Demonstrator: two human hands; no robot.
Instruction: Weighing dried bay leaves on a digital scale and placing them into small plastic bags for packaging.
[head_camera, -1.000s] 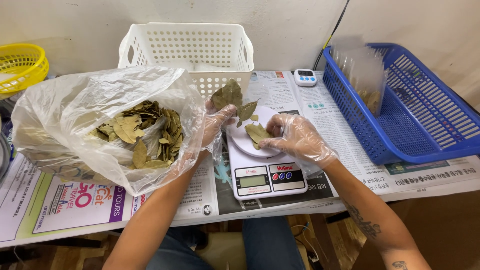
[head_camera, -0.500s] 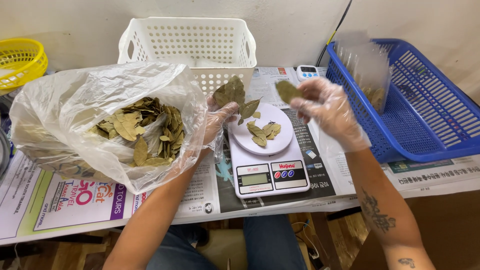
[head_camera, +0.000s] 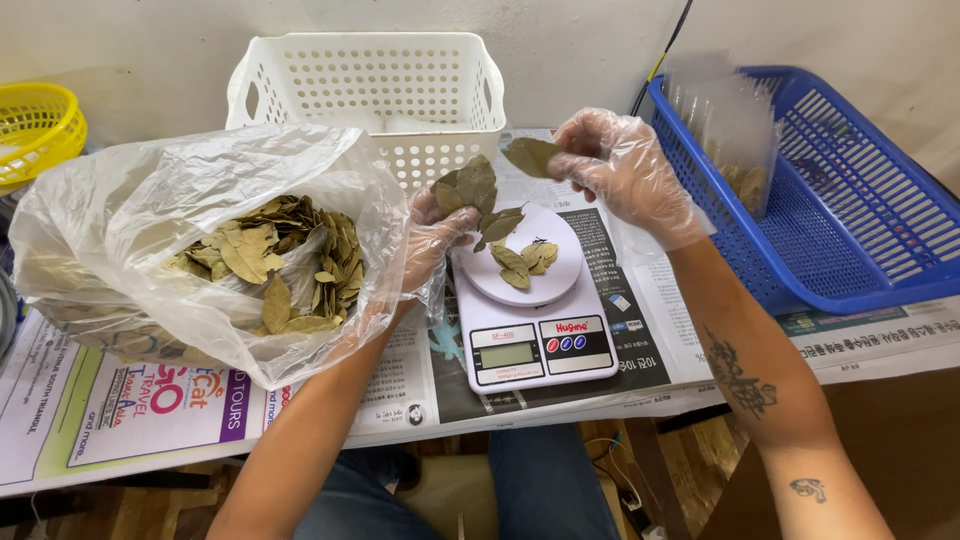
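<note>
Gloved fingertips of the right hand (head_camera: 625, 170) pinched a single dried bay leaf (head_camera: 531, 155), held in the air above the far edge of the white kitchen scale (head_camera: 530, 320). The left hand (head_camera: 432, 240), also in a clear plastic glove, closed thumb and fingers on a small bunch of leaves (head_camera: 470, 195) at about nine o'clock from the scale's round platform — a few loose leaves (head_camera: 522, 263) lay on that platform. The single leaf sat at roughly one o'clock from the bunch, the two close but apart. At nine o'clock from the left hand, a large clear plastic bag (head_camera: 150, 230) lay open on newspaper (head_camera: 130, 400), full of the same leaves. A white perforated basket (head_camera: 365, 90) stood at twelve o'clock behind the hands — a blue basket (head_camera: 850, 220) holding clear packets at three o'clock, a yellow basket (head_camera: 35, 125) at the far left edge.
</note>
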